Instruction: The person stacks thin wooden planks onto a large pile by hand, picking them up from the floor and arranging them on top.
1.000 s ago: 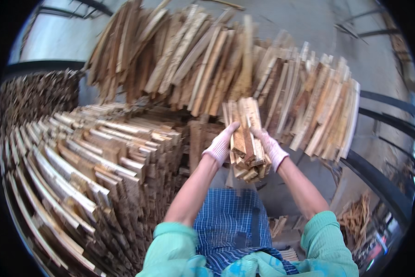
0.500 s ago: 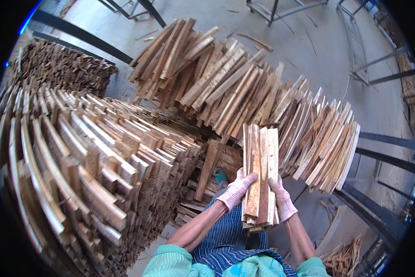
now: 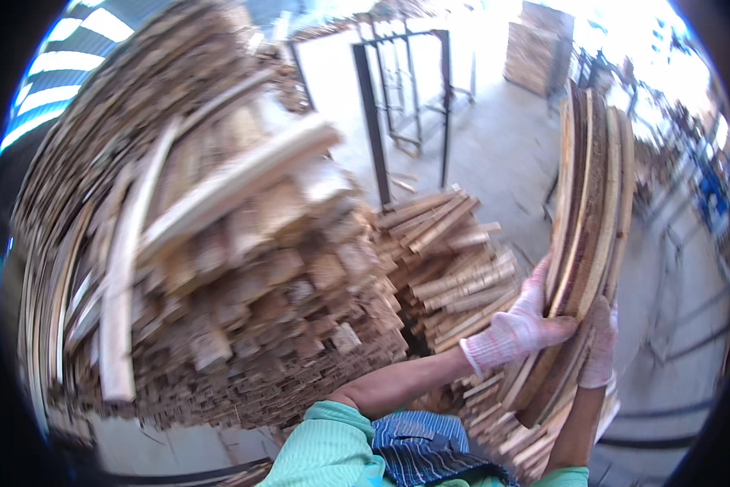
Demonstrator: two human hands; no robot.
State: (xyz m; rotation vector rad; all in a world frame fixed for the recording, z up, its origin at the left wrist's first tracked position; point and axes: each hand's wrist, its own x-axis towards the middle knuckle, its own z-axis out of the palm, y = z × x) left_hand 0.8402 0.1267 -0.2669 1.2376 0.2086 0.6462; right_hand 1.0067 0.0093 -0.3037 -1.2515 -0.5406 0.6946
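Note:
Both my hands wear white knitted gloves with red flecks. My left hand [image 3: 518, 326] presses on the left side of a bundle of long thin wooden slats [image 3: 586, 219], and my right hand [image 3: 600, 349] grips its right side. The bundle stands nearly upright at the right of the view, its top reaching high above my hands. A tall stack of cut wooden slats [image 3: 219, 260] fills the left half of the view, close to my left arm.
A lower pile of slats [image 3: 450, 260] lies beyond my hands on the concrete floor [image 3: 503, 154]. A dark metal frame [image 3: 401, 89] stands behind it. Another wood stack [image 3: 537, 45] is far back. More slats [image 3: 495, 406] lie below the bundle.
The view has swung left and up toward the tall stack. The bundle has risen upright and shifted to the right side, still held between both hands.

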